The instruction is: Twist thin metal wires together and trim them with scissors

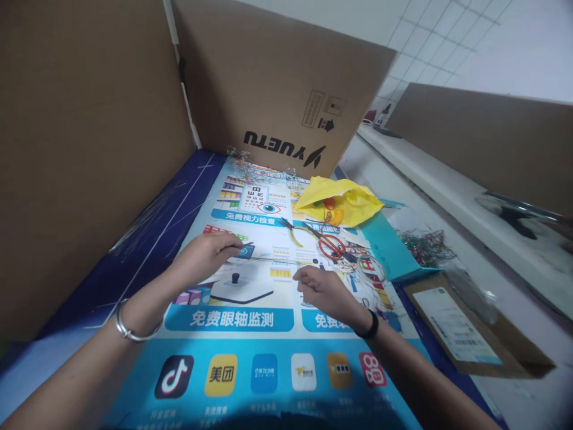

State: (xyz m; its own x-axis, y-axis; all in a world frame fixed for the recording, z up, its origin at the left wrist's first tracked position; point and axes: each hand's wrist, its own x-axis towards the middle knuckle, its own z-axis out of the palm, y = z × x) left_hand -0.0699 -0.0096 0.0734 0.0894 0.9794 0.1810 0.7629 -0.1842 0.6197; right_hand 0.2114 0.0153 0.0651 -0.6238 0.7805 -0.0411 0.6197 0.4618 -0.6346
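A thin, pale wire [268, 259] stretches nearly level between my two hands, just above the printed poster. My left hand [210, 254], with a silver bangle on the wrist, pinches its left end. At the right end, the curled fingers of my right hand [320, 289] close on the wire; a black band circles that wrist. Pliers with yellow handles [293, 234] lie beyond my right hand. Red-handled scissors [332, 246] rest close to them, and a yellow bag [358, 206] with orange and red pieces at its mouth sits farther back.
Cardboard panels [277, 77] stand behind and on the left. Tangled wires [427, 246] lie in a teal box [394, 254] at the right, near a brown labelled package [474, 334]. More loose wires [244, 164] are heaped at the back. A poster [233, 349] covers the table.
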